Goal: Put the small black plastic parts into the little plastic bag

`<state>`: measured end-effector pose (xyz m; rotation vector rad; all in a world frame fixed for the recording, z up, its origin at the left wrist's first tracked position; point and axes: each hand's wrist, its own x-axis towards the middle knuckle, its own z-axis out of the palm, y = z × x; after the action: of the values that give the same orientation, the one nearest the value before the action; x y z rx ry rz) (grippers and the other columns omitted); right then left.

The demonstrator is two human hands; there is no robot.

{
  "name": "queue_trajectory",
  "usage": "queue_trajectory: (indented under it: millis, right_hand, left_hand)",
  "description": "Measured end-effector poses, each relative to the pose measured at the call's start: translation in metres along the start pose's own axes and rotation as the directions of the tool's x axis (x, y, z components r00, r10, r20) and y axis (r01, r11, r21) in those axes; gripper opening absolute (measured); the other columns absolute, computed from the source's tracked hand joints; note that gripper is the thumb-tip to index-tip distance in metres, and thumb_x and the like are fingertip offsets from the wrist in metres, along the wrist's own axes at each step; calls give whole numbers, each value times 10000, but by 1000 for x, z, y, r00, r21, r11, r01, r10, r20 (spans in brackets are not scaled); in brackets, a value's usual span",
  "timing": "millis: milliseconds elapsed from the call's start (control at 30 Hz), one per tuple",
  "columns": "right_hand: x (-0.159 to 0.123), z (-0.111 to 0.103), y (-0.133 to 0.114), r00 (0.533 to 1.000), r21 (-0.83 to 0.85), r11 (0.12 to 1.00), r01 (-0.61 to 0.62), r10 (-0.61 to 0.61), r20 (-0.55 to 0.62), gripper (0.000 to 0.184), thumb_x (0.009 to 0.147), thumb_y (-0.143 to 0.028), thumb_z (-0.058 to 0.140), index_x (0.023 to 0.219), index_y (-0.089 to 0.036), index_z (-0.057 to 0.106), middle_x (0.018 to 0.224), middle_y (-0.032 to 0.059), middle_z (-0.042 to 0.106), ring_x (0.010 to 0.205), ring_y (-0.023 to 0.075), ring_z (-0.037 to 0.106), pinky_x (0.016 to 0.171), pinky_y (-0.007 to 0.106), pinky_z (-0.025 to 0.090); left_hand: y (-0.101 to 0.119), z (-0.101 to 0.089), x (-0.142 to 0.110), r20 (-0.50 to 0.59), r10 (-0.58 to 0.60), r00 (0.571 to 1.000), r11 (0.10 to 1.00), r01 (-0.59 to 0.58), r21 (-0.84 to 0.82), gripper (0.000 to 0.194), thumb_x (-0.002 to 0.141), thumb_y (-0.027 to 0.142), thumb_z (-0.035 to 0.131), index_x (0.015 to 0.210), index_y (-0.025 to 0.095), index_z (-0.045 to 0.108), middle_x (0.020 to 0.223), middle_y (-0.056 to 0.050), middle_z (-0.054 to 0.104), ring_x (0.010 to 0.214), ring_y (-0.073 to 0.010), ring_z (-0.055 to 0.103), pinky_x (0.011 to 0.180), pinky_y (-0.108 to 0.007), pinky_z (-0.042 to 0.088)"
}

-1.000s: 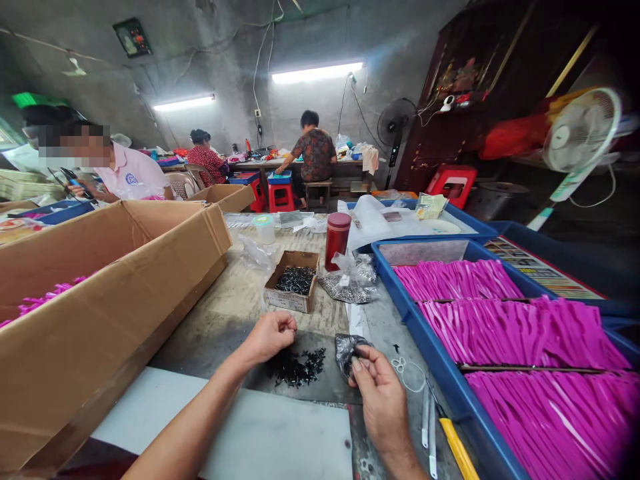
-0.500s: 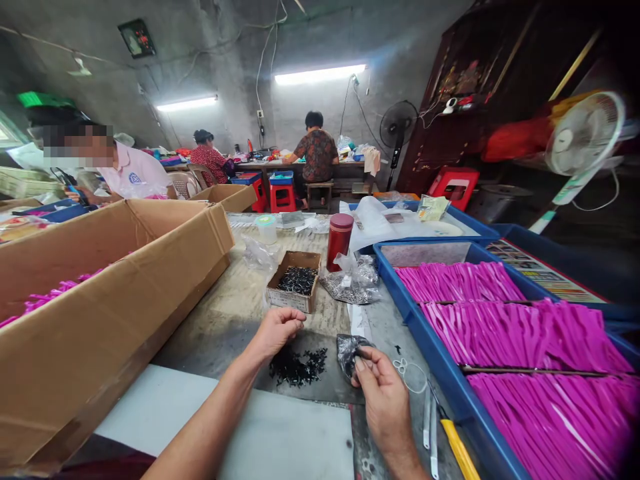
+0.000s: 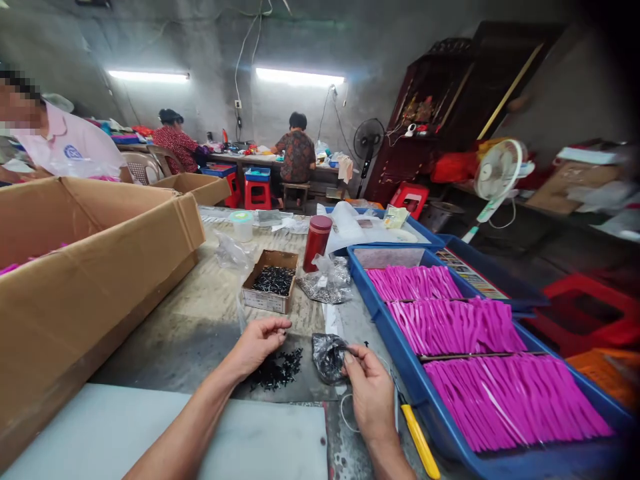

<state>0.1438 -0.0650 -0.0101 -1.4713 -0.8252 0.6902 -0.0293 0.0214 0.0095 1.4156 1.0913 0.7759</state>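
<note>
My left hand (image 3: 256,345) is held over the table with thumb and fingers brought together in a pinch; whatever sits between the fingertips is too small to make out. Just below it lies a loose pile of small black pieces (image 3: 278,371). On the right, my right hand (image 3: 371,390) pinches the edge of a small black plastic bag (image 3: 327,360), whose rolled opening faces up. Beyond my left hand stands an open cardboard box (image 3: 265,304) with more small black pieces (image 3: 273,280) inside.
A large carton (image 3: 100,293) borders the left. Rows of magenta strips (image 3: 510,400) fill a blue tray (image 3: 395,340) at right. A yellow-handled tool (image 3: 419,440), a red canister (image 3: 317,243) and a clear bag of small parts (image 3: 327,283) are on the table. Other people sit farther back.
The camera view has turned right, so the scene sits farther left. My right hand still grips the bag, whose opening shows more. My left hand stays by the pile, still pinched.
</note>
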Motion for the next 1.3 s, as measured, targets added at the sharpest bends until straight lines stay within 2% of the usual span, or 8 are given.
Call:
queue_trajectory:
  millis: [133,233,300,433,567,733,1033,1300]
  right_hand:
    - [4,-5,0,979,-347,924,159,-103,175,167,693,-264,483,740,-159,605,704,41,623,666,186,554,620,275,414]
    - [7,-7,-1,922,-568,744,352,-170,348,196,728,-185,416,755,-179,609,737,46,617,715,184,560,649,267,403]
    - [8,-5,-3,897,-681,600,419,-157,414,227,732,-135,386,746,-181,608,726,48,613,717,178,560,647,259,394]
    - [8,2,-9,890,-824,357,440,-53,452,225,739,-117,386,694,-184,596,711,52,615,703,174,562,624,247,371]
    - [8,8,-13,890,-868,228,440,16,455,186,744,-153,410,727,-181,593,770,66,628,751,200,569,619,266,354]
    - [10,10,-12,874,-868,173,466,65,482,180,739,-140,415,752,-180,590,794,67,630,775,220,570,617,292,330]
    - [9,9,-11,867,-861,172,479,59,495,191,765,-149,389,767,-182,577,808,62,626,783,205,559,638,297,304]
    - [11,11,-9,857,-852,183,491,73,510,175,752,-136,413,772,-176,582,804,65,621,781,217,554,643,302,301]
  left_hand:
    - [-1,3,0,26,-55,998,992,58,-115,273,542,204,607,790,91,621,594,14,570,541,-91,481,554,-206,373]
    - [-4,7,-1,65,-68,996,991,75,-111,229,549,191,598,755,96,630,572,23,578,526,-87,480,551,-207,379]
    - [-5,9,-2,84,-74,994,995,80,-68,203,562,194,584,736,102,635,525,33,562,498,-85,468,529,-205,372]
    - [-5,11,-3,106,-66,992,997,68,-19,176,573,197,555,709,113,629,475,46,521,457,-79,436,491,-197,351]
    - [-2,12,-4,146,-46,988,999,47,-4,115,568,158,523,637,123,607,467,53,497,446,-72,414,488,-190,344]
    - [-4,15,-4,192,-10,981,1000,12,-10,92,578,161,489,623,121,558,498,51,482,453,-70,409,485,-187,334]
    - [-6,16,-3,255,-11,967,1000,6,17,63,608,197,470,610,135,477,530,54,458,423,-53,386,447,-170,309]
    - [-11,15,-4,283,102,954,984,-138,112,29,673,175,435,669,147,440,540,61,393,483,-69,375,468,-168,322]
